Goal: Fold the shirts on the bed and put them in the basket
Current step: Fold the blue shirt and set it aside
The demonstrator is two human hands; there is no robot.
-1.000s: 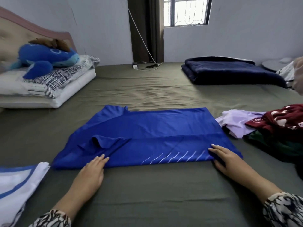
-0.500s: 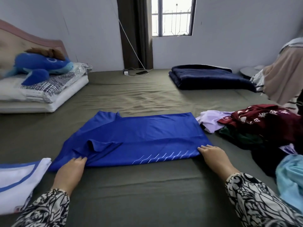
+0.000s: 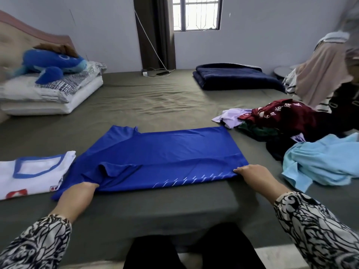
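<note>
1. Lying flat across the bed [image 3: 155, 105] in the head view, the blue shirt [image 3: 165, 150] is sitting near the front edge, its collar end toward the left and its hem toward the right, with the near long side already turned in over the body.
2. Judging by its sheen and soft ripples, the shirt is looking light, thin and slippery, so a fold is likely to slide unless it is taken at the two ends of the near edge and kept taut.
3. The left hand [image 3: 77, 193] is reaching under the near edge by the folded sleeve; its fingers are tucking beneath the cloth and gripping it, though the fingertips are hidden.
4. The right hand [image 3: 252, 174] is pinching the near hem corner, with its fingers curling over the fabric.
5. A white shirt [image 3: 33, 171] is lying just beside the blue one on the left, and a pile of unfolded clothes [image 3: 291, 131] is waiting on the right.
6. No basket is showing.
</note>
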